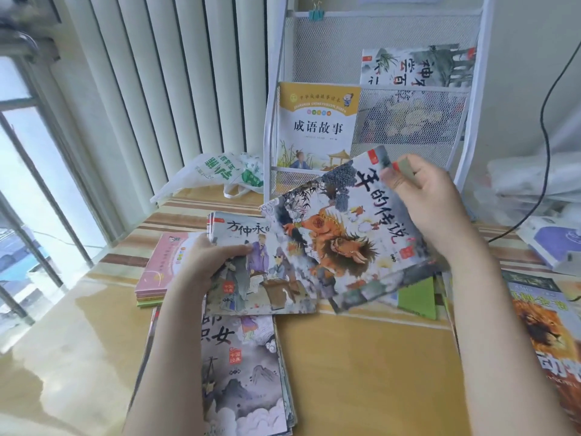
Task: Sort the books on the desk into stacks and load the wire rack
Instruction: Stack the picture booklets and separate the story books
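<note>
My right hand grips the top corner of a thin picture book with an orange beast on its cover, held tilted above the desk. My left hand holds the left edge of a small bundle of grey picture books, thumb on the top cover. Under my left arm lies another stack of similar grey books. A pink stack sits to the left. The white wire rack stands at the back with a yellow-topped book in its lower tier and a grey book above.
A lion-cover book lies at the right edge, green books sit under the raised one. A plastic bag lies left of the rack. A black cable hangs at right, beside white bags. Window at left.
</note>
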The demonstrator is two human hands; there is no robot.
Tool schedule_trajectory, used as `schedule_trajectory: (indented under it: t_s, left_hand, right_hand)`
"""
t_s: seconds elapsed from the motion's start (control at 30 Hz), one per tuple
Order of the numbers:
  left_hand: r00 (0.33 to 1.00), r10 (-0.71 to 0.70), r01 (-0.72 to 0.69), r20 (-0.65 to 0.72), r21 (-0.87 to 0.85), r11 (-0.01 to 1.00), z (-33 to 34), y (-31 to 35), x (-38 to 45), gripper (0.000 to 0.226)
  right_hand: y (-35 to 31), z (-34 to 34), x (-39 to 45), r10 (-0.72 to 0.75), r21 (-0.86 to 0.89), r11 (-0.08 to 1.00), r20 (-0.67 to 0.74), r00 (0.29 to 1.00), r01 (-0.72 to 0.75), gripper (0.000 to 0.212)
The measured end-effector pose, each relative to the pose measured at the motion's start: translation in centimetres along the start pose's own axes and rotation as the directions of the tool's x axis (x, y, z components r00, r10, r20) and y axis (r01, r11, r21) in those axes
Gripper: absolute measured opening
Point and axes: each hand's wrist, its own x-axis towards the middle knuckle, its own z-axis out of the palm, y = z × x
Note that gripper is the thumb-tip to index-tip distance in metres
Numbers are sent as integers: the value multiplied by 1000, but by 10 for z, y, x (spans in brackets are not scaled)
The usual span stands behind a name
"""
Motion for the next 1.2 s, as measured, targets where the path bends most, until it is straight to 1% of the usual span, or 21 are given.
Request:
schedule_trajectory:
  t_s: [0.07,0.17,0.27,0.33,0.37,0.47,0.53,0.57,0.6,0.63,0.67,0.7,0.73,0.77,0.83,0.9,0.93,1.0,1.07,1.13,1.2]
  left_hand:
    - [996,54,-49,-76,75,996,6,-3,-1,58]
    - [989,146,-146,-27,-6,989,18,3,-11,77]
    - [984,128,-103,121,-189,977,24,13,-20,88]
    - [961,187,-119,203,-309,944,26,16,-25,76]
    - [940,241,-166,243,-292,942,27,15,-23,69]
    - [897,401,-383,188,-125,915,32,10,-21,19]
    - [888,435,-415,149,-145,898,36,9,-20,17]
    - [881,455,-430,131,-180,885,36,10,-22,20]
    - [871,476,-443,119,-228,867,36,13,-26,24]
    - [865,490,-449,108,-269,852,37,14,-27,31]
    - [863,495,-452,100,-285,845,40,15,-27,36]
    - [862,497,-456,95,-281,844,43,16,-28,38]
    - [860,501,-462,101,-267,846,47,18,-31,33]
    - [855,506,-464,116,-264,846,52,19,-34,23]
    - [826,535,-491,177,-242,837,64,23,-39,5]
    - [787,565,-547,246,-145,825,76,26,-44,4]
    - [787,552,-545,276,-109,831,81,27,-46,8]
    - [804,494,-502,332,-67,862,87,28,-46,35]
    - [801,483,-476,354,-111,872,87,32,-51,51]
    - [815,519,-464,258,-247,851,90,39,-53,52]
    - [875,479,-432,64,-341,835,100,46,-57,41]
  right_hand:
    - [-5,5,7,29,1,1000,155,988,-29,20]
    - [-4,38,14,92,-250,968,372,923,4,16]
    - [4,83,17,102,-504,858,352,930,97,16]
    - [10,105,17,22,-570,804,312,950,168,26]
    - [12,114,15,-16,-566,802,297,955,189,29]
    - [22,127,14,-136,-506,836,184,974,212,38]
    - [26,119,10,-215,-506,845,-23,976,174,51]
    - [29,109,6,-209,-505,858,-165,964,100,60]
    - [32,96,0,-151,-461,887,-285,946,3,70]
    - [34,82,-6,-11,-353,929,-334,943,-114,77]
    - [34,70,-11,170,-195,953,-295,940,-233,77]
    - [32,61,-16,320,-31,943,-181,930,-330,69]
    - [31,54,-21,377,114,923,-71,924,-368,54]
    - [30,48,-24,355,206,918,-45,934,-339,37]
    - [22,37,-23,250,226,950,-147,957,-214,12]
    - [15,25,-21,190,237,961,-182,965,-145,13]
    - [10,20,-21,180,256,958,-175,968,-132,22]
    - [13,11,-24,232,272,945,-166,959,-181,50]
    - [18,6,-29,331,301,917,-208,920,-262,67]
    - [26,8,-31,411,312,890,-228,883,-333,53]
    - [25,21,-32,446,307,877,-243,861,-368,26]
